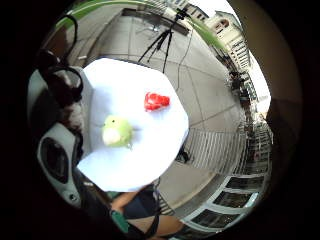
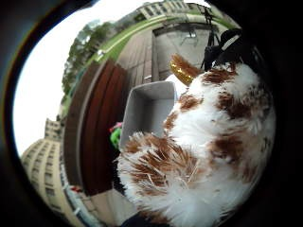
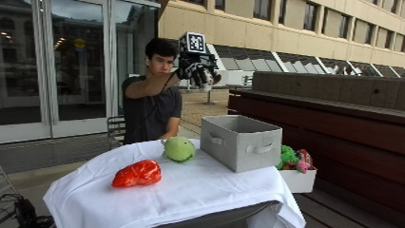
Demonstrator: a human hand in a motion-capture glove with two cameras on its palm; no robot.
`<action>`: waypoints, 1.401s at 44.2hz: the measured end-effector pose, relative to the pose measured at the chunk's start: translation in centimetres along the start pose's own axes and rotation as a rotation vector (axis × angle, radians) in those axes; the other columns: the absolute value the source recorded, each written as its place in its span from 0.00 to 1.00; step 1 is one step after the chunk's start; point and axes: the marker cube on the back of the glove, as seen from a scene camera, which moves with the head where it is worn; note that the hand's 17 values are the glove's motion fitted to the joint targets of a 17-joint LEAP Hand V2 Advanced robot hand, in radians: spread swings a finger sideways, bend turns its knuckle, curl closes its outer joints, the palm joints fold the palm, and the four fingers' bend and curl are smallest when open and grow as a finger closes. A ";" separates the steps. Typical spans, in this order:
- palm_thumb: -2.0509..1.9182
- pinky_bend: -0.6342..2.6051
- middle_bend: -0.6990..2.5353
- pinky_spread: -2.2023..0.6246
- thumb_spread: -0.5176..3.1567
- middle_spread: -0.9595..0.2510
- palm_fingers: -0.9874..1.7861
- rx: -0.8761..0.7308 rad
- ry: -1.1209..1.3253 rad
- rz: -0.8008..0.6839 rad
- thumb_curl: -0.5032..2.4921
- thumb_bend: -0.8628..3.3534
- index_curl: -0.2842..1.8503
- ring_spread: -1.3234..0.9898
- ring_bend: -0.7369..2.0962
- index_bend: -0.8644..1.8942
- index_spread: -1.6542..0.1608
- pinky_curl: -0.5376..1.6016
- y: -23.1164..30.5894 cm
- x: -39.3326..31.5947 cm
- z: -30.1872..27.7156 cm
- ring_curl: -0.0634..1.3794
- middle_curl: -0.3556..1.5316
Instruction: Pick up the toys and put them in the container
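Raised at upper centre, the gloved right hand (image 3: 197,70) grips a brown-and-white plush toy (image 2: 213,142), apparently a furry animal. Nearest, a red toy (image 3: 137,174) lies on the white-clothed table (image 3: 190,199), then a green toy (image 3: 179,148), then the grey container (image 3: 242,141). Only the thumb-side view shows the container's empty inside.

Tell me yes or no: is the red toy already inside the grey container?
No: in the outside view the red toy lies on the white tablecloth, apart from the grey container.
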 end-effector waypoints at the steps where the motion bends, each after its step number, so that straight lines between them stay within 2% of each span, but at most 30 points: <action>1: 0.70 0.56 0.36 0.62 0.32 0.45 0.69 -0.001 0.000 -0.011 0.41 0.21 0.39 0.37 0.61 0.36 0.70 0.46 -0.1 -1.1 0.0 0.38 0.43; 13: 0.70 0.55 0.35 0.62 0.34 0.45 0.68 -0.056 0.001 -0.137 0.42 0.20 0.39 0.37 0.60 0.36 0.69 0.46 0.3 -12.7 2.1 0.38 0.44; 24: 0.70 0.54 0.33 0.62 0.35 0.45 0.68 -0.062 -0.011 -0.181 0.43 0.20 0.38 0.37 0.60 0.36 0.69 0.45 1.6 -17.2 5.2 0.38 0.46; 29: 0.68 0.55 0.32 0.62 0.37 0.47 0.67 -0.148 0.011 -0.192 0.42 0.20 0.37 0.37 0.60 0.35 0.69 0.45 0.9 -16.6 6.4 0.38 0.46; 30: 0.65 0.56 0.32 0.62 0.39 0.48 0.66 -0.172 0.018 -0.196 0.41 0.18 0.36 0.38 0.61 0.33 0.69 0.45 0.9 -16.5 6.6 0.39 0.46; 32: 0.58 0.58 0.29 0.62 0.40 0.54 0.56 -0.208 0.025 -0.204 0.37 0.15 0.34 0.39 0.60 0.30 0.70 0.46 0.9 -16.0 6.9 0.39 0.45; 33: 0.56 0.59 0.29 0.63 0.40 0.55 0.54 -0.215 0.025 -0.207 0.37 0.16 0.34 0.40 0.61 0.30 0.70 0.47 0.8 -15.8 7.0 0.40 0.45; 34: 0.53 0.61 0.26 0.64 0.39 0.59 0.46 -0.215 0.023 -0.210 0.36 0.15 0.33 0.41 0.59 0.28 0.71 0.48 0.8 -15.5 7.0 0.39 0.44; 36: 0.50 0.64 0.26 0.65 0.38 0.65 0.37 -0.201 0.015 -0.215 0.34 0.16 0.32 0.44 0.57 0.30 0.72 0.49 0.9 -15.1 6.8 0.40 0.44; 39: 0.48 0.66 0.26 0.67 0.38 0.71 0.33 -0.168 -0.004 -0.217 0.33 0.17 0.29 0.46 0.55 0.31 0.73 0.49 0.9 -14.2 6.4 0.38 0.43; 49: 0.48 0.67 0.27 0.73 0.36 0.80 0.27 -0.100 0.033 -0.205 0.29 0.17 0.24 0.54 0.47 0.32 0.75 0.46 1.3 -9.0 4.1 0.29 0.41; 62: 0.48 0.65 0.27 0.77 0.36 0.82 0.28 -0.083 0.064 -0.094 0.26 0.18 0.20 0.57 0.45 0.32 0.75 0.44 2.0 0.1 3.8 0.27 0.40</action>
